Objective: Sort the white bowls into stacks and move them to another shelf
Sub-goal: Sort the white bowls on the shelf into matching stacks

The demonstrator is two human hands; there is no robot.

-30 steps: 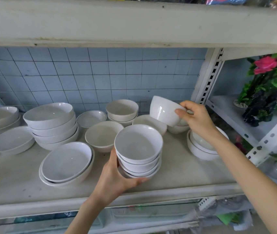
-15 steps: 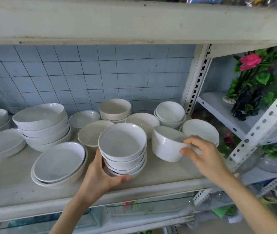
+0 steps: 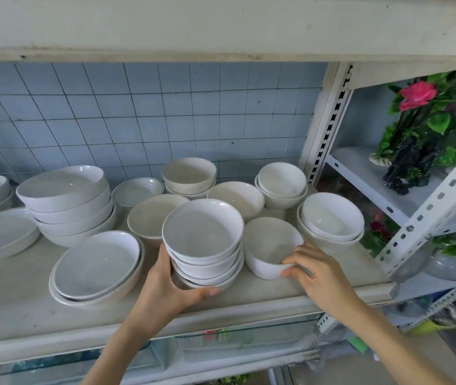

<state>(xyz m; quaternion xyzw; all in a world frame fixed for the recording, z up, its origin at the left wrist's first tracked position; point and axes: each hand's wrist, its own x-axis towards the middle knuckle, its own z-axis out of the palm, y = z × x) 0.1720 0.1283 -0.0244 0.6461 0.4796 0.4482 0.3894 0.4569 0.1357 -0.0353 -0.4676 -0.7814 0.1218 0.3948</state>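
Two grips: left hand (image 3: 165, 290) holds bowl stack (image 3: 203, 234); right hand (image 3: 321, 276) pinches single bowl (image 3: 268, 245) beside; other stacks (image 3: 332, 218) crowd shelf (image 3: 13, 295).

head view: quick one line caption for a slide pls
The left hand grips a stack of white bowls on the shelf while the right hand holds a single bowl beside it.

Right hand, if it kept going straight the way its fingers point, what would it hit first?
The right hand pinches the deep bowl; carried on leftward, that bowl would likely bump the stack in the left hand first, though depth is hard to judge.
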